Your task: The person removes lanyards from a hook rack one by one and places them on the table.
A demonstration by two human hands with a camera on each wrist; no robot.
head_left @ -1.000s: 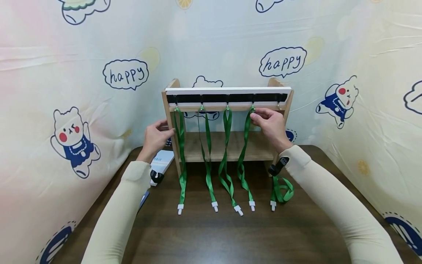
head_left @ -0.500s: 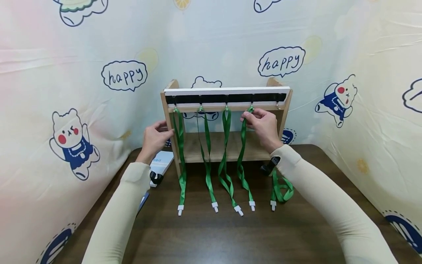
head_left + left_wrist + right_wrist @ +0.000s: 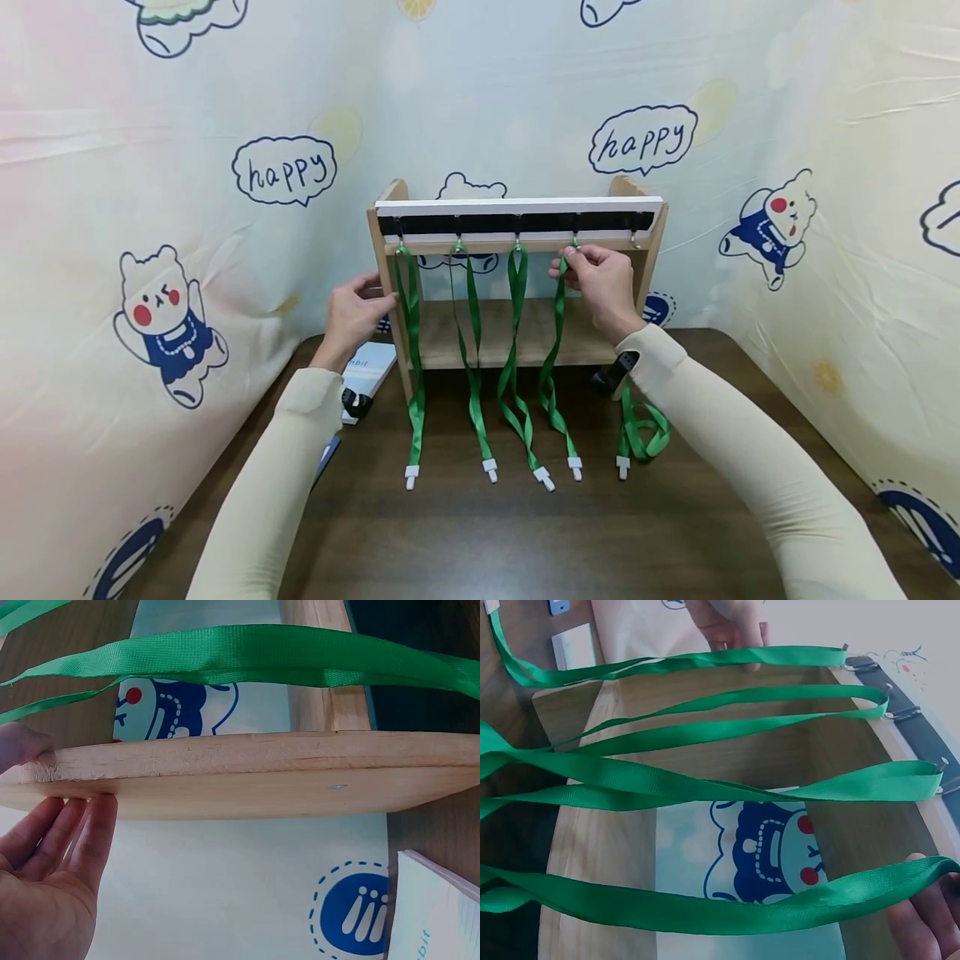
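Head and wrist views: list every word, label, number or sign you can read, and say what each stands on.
"happy": left navy-outlined speech bubble on the pale patterned cloth backdrop.
"happy": right navy-outlined speech bubble, same backdrop.
"bit": white rectangular paper booklet; letters before it are unclear.
Unreadable: navy-outlined shape cut off at the head view's right edge; round blue emblem with dashed rim shows white shapes, no clear letters.
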